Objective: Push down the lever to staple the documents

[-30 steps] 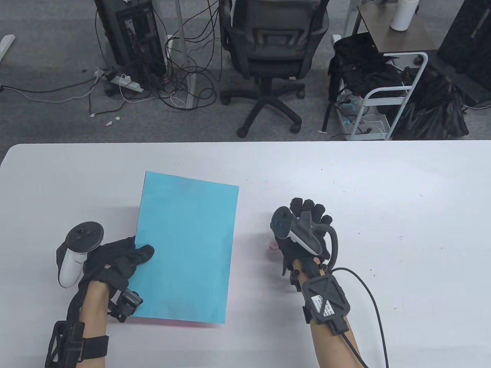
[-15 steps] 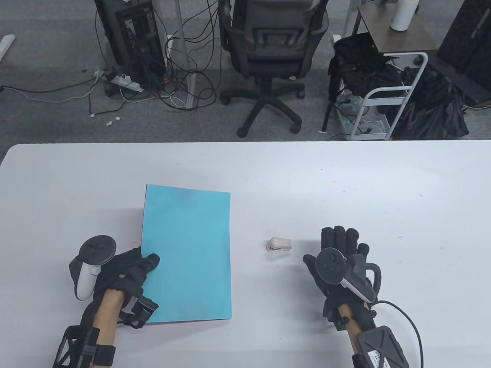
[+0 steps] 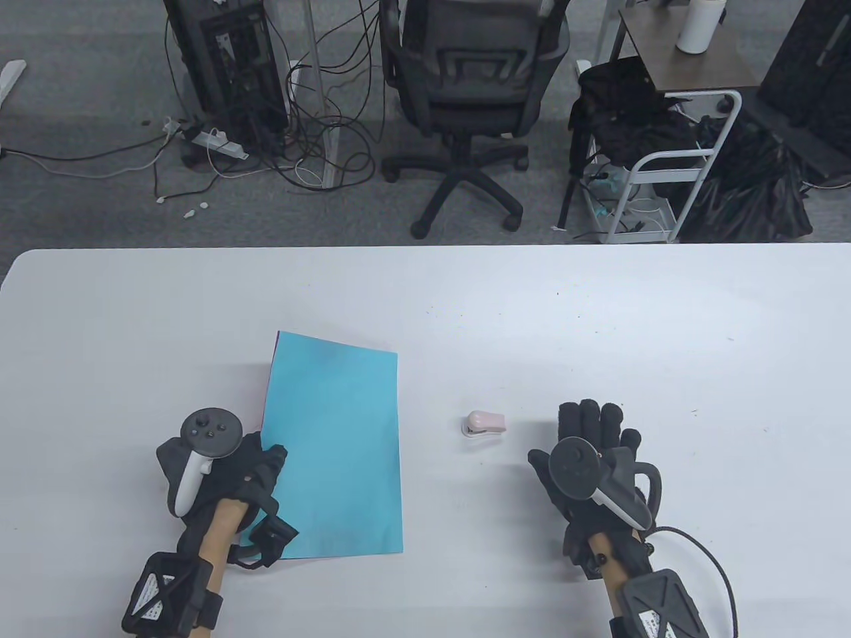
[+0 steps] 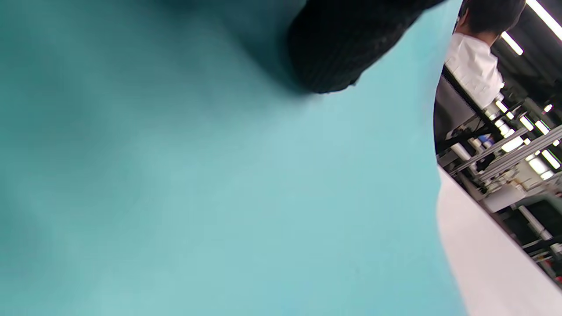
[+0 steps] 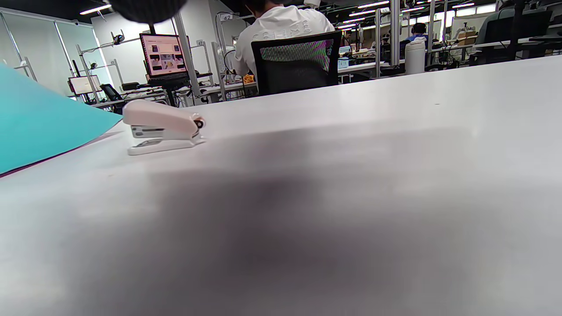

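Note:
A blue sheet of paper (image 3: 332,452) with a pink sheet edge under it lies on the white table (image 3: 598,319), left of centre. My left hand (image 3: 256,475) grips its left edge, thumb on top; the thumb (image 4: 338,48) shows pressed on the blue paper (image 4: 219,175) in the left wrist view. A small pink stapler (image 3: 484,423) stands on the table to the right of the paper, untouched. My right hand (image 3: 588,452) rests flat on the table to the right of the stapler, fingers stretched out, holding nothing. The right wrist view shows the stapler (image 5: 162,126) and the paper's raised corner (image 5: 39,123).
The table's far edge runs across the table view, with an office chair (image 3: 465,100), cables and a white cart (image 3: 665,193) on the floor behind it. Small dark specks dot the table on the right.
My right hand has let go of the stapler and drawn back to the right and toward me. My left hand has shifted right, turning the paper a little.

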Demonstrator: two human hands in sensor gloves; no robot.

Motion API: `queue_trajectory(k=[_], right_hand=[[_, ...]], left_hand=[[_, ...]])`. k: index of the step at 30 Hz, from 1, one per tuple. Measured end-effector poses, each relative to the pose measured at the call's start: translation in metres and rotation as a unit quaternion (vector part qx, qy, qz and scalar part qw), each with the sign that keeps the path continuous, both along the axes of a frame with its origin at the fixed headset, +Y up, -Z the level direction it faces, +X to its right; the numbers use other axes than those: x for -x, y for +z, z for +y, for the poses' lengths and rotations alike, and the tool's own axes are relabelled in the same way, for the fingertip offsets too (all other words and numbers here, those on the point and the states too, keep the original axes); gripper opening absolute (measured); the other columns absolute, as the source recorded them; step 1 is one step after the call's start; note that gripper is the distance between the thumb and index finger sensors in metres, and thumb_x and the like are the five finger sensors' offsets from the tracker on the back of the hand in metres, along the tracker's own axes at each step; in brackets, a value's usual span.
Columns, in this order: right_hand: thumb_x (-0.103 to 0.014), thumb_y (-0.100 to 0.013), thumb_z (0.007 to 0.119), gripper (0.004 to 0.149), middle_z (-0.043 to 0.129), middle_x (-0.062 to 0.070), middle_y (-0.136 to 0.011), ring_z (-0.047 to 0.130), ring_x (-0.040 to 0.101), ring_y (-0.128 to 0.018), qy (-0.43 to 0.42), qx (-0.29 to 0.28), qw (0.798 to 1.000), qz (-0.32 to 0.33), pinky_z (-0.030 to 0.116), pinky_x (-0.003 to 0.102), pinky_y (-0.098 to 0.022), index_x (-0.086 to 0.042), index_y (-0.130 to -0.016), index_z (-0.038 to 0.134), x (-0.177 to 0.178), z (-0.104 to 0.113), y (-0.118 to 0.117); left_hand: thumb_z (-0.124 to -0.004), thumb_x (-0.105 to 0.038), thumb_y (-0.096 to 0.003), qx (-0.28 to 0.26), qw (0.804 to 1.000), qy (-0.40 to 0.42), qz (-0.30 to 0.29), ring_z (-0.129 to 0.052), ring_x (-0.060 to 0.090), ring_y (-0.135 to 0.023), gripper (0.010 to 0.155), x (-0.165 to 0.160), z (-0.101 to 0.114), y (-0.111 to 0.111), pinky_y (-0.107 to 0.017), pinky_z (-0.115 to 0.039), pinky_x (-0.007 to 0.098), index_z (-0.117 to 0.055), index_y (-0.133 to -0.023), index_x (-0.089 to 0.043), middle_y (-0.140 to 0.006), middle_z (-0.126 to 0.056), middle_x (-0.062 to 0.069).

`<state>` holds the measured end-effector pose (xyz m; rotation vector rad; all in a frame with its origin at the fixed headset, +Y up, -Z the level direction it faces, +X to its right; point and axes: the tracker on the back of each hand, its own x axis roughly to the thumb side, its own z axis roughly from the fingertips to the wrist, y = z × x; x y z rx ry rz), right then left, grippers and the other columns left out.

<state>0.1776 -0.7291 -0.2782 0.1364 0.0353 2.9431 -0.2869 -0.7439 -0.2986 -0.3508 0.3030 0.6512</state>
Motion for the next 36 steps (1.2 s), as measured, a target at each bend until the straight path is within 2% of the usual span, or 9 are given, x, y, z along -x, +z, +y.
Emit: queue_trajectory(k=[3, 9, 15, 18, 24, 30, 36], right_hand=[[-0.051, -0.055, 0.054, 0.086, 0.022, 0.039, -0.111, 0.022, 0.067, -0.099, -0.002, 0.003, 1.0, 0.001, 0.031, 0.08, -0.065, 0.006, -0.112, 0.025, 0.001, -0.001, 0.0], [-0.051, -0.055, 0.054, 0.086, 0.021, 0.039, -0.111, 0.022, 0.067, -0.099, -0.002, 0.011, 1.0, 0.007, 0.031, 0.08, -0.065, 0.006, -0.112, 0.024, 0.003, -0.001, 0.0], [-0.051, -0.055, 0.054, 0.086, 0.022, 0.039, -0.111, 0.022, 0.068, -0.098, -0.005, 0.013, 1.0, 0.006, 0.031, 0.081, -0.065, 0.006, -0.112, 0.024, 0.002, -0.002, 0.0], [-0.051, -0.055, 0.054, 0.086, 0.021, 0.039, -0.111, 0.023, 0.068, -0.098, -0.006, 0.015, 1.0, 0.005, 0.031, 0.081, -0.065, 0.007, -0.112, 0.024, 0.002, -0.002, 0.0], [-0.051, -0.055, 0.054, 0.086, 0.022, 0.039, -0.111, 0.023, 0.068, -0.098, -0.005, 0.019, 1.0, 0.007, 0.031, 0.081, -0.065, 0.007, -0.112, 0.024, 0.004, -0.002, 0.0], [-0.051, -0.055, 0.054, 0.086, 0.022, 0.039, -0.112, 0.023, 0.069, -0.098, -0.002, 0.024, 1.0, 0.009, 0.031, 0.081, -0.065, 0.007, -0.112, 0.024, 0.005, -0.003, 0.0], [-0.051, -0.055, 0.054, 0.086, 0.022, 0.039, -0.111, 0.023, 0.069, -0.098, 0.001, 0.031, 0.999, 0.01, 0.031, 0.081, -0.065, 0.006, -0.112, 0.025, 0.006, -0.003, 0.0]], left_hand=[[-0.081, -0.027, -0.0583, 0.011, 0.999, -0.043, 0.009, -0.088, 0.042, -0.075, 0.04, -0.005, -0.002, -0.002, -0.057, -0.068, 0.076, -0.084, -0.094, -0.009, -0.085, -0.086, 0.018], [-0.083, -0.026, -0.0561, 0.018, 0.995, -0.096, 0.007, -0.092, 0.037, -0.069, 0.042, -0.009, -0.006, -0.006, -0.057, -0.07, 0.075, -0.084, -0.093, -0.005, -0.078, -0.09, 0.015], [-0.086, -0.028, -0.0542, 0.014, 0.985, -0.17, 0.005, -0.095, 0.034, -0.066, 0.061, -0.018, -0.007, -0.008, -0.057, -0.072, 0.074, -0.07, -0.103, 0.005, -0.076, -0.092, 0.012], [-0.086, -0.029, -0.0541, 0.013, 0.979, -0.201, 0.005, -0.095, 0.034, -0.066, 0.066, -0.021, -0.006, -0.008, -0.057, -0.071, 0.074, -0.067, -0.105, 0.007, -0.076, -0.093, 0.012], [-0.086, -0.032, -0.0547, 0.039, 0.965, -0.259, 0.003, -0.095, 0.034, -0.067, 0.071, -0.03, -0.007, -0.011, -0.057, -0.07, 0.075, -0.063, -0.107, 0.01, -0.079, -0.092, 0.012], [-0.083, -0.035, -0.0559, 0.068, 0.957, -0.281, 0.004, -0.092, 0.036, -0.07, 0.068, -0.033, -0.009, -0.012, -0.058, -0.068, 0.076, -0.064, -0.108, 0.006, -0.082, -0.089, 0.012], [-0.08, -0.039, -0.0562, 0.075, 0.954, -0.29, 0.005, -0.073, 0.051, -0.084, 0.067, -0.03, -0.012, -0.011, -0.06, -0.052, 0.083, -0.064, -0.109, -0.001, -0.098, -0.071, 0.027]])
